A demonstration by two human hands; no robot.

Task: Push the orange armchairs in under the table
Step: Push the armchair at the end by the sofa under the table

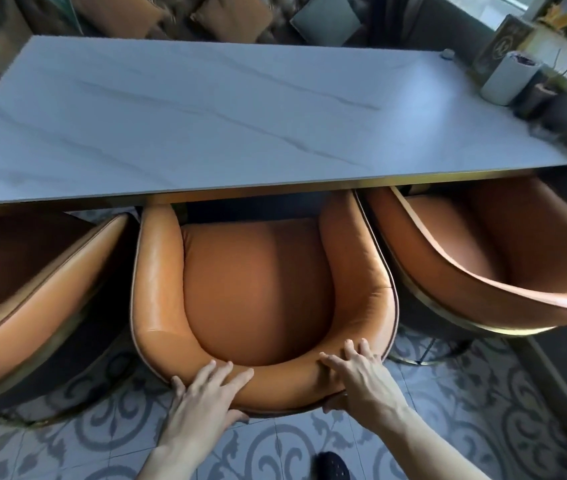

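Two hands are on the back rim of the middle chair (258, 292), and that is where I would keep them. My left hand (206, 393) lies with fingers spread over the top of the padded rim and the thumb hooked under its outer edge; my right hand (358, 375) does the same a little further round the curve, fingers fanned on top, thumb below. Neither grip is closed tight: each clasps the rim loosely, palms ready to push. The rim looks soft and thickly padded under smooth, glossy leather, so I judge it will give a bit under the palms and could be slippery; the shell beneath seems stiff, and the chair as a whole looks heavy enough to resist on the patterned floor (448, 427). Pushing low and even on both sides of the back should keep it from swinging. The chair opens toward the desk (206, 109), back toward me, its front-to-back axis running straight away from me, roughly square to the desk edge. Its arm tips are already under that edge; most of the seat is not. The left chair (33, 289) and right chair (483, 254) stand close on either side, both angled, the right one nearly touching the middle chair's arm, so there is little room to drift.
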